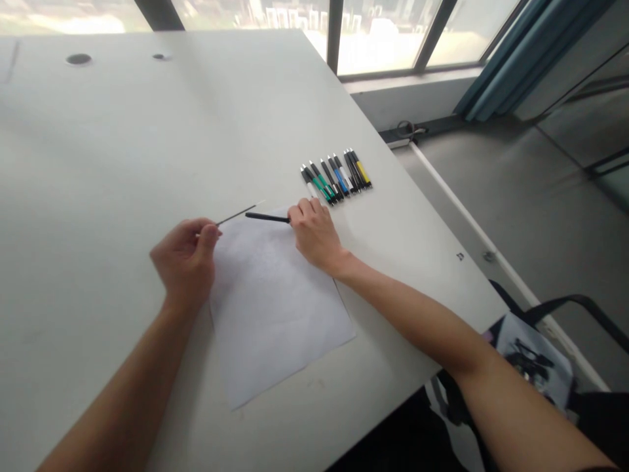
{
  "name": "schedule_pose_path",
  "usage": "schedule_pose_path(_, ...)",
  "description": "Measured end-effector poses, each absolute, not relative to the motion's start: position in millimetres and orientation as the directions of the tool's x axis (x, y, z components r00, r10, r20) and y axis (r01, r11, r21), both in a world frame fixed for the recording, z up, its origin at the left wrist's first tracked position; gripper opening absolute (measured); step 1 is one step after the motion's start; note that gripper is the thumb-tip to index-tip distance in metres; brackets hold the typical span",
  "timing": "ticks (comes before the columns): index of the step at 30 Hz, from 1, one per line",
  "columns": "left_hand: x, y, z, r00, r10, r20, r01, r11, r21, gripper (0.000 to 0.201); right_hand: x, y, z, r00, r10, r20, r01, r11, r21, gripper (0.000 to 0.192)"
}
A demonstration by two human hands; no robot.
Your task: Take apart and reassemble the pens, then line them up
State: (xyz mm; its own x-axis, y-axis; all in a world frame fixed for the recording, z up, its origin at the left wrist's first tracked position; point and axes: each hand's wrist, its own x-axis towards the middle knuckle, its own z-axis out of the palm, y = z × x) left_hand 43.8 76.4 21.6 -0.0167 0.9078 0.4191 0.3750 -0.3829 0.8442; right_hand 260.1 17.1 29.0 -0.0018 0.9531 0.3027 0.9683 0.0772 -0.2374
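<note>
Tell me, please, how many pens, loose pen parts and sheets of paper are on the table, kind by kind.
Pens in the row: about 8, tightly packed, so the count is uncertain
Thin refill in left hand: 1
Black barrel in right hand: 1
Sheets of paper: 1
Total: about 11

White table (122,144), matte, corner edge running along the right. Two round holes (78,59) at the far left. Sheet of white paper (275,308) lying flat near the middle, turned at an angle, one corner close to the near edge. Row of pens (337,177) just beyond the paper's far right corner, side by side, close to the right edge; black barrels with white, green, blue and yellow sections. Small dark mark (460,256) near the right corner. Faint smudges close to the near edge.
</note>
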Motion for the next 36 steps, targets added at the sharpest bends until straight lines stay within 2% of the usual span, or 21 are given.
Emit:
schedule_pose_path(7,46.1,71.5,26.4,-0.007,0.91,0.415,0.363,-0.384,0.849,0.017,270.7,20.9,30.4,0.16,0.898,0.411,0.91,0.027,-0.415,0.012)
schedule_pose_path(14,44.9,72.1,25.7,0.008,0.919,0.394,0.403,-0.363,0.84,0.018,284.7,27.8,26.1,0.205,0.844,0.495,0.815,0.132,-0.564,0.012)
schedule_pose_path(23,40.2,72.2,23.7,0.04,0.925,0.377,0.436,-0.356,0.827,0.018,305.3,33.6,13.3,0.19,0.821,0.538,0.754,0.229,-0.616,0.01)
schedule_pose_path(36,38.9,72.9,23.3,0.058,0.922,0.384,0.442,-0.368,0.818,0.015,307.6,27.1,13.5,0.17,0.79,0.589,0.728,0.302,-0.616,0.009)
